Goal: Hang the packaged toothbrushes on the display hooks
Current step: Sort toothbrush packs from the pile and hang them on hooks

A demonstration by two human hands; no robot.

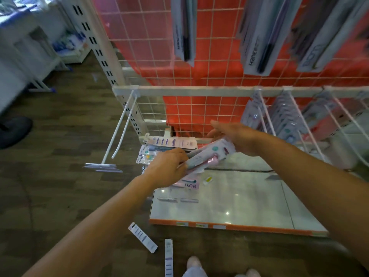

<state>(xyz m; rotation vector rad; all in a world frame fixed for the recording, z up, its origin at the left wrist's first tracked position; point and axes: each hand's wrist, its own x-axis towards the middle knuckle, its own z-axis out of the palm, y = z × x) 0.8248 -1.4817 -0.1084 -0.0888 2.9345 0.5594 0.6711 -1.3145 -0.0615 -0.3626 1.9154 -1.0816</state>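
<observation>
A bundle of packaged toothbrushes (209, 155) with pink and teal print is held between both hands above the low shelf. My left hand (168, 166) grips its lower end, fingers curled round the packs. At the upper end my right hand (237, 138) cups the bundle; its fingers are partly hidden behind the packs. More packs lie in a loose pile (169, 143) on the shelf's far left corner. An empty double-wire display hook (119, 128) sticks out from the white rail (189, 90). Hooks to the right (283, 114) carry hanging packs.
A glossy white base shelf (239, 200) with an orange front edge lies below. Two packs (142, 239) lie on the wooden floor near my shoes. Larger packs (257, 37) hang high on the red-backed wire grid. A white perforated upright (95, 41) stands left.
</observation>
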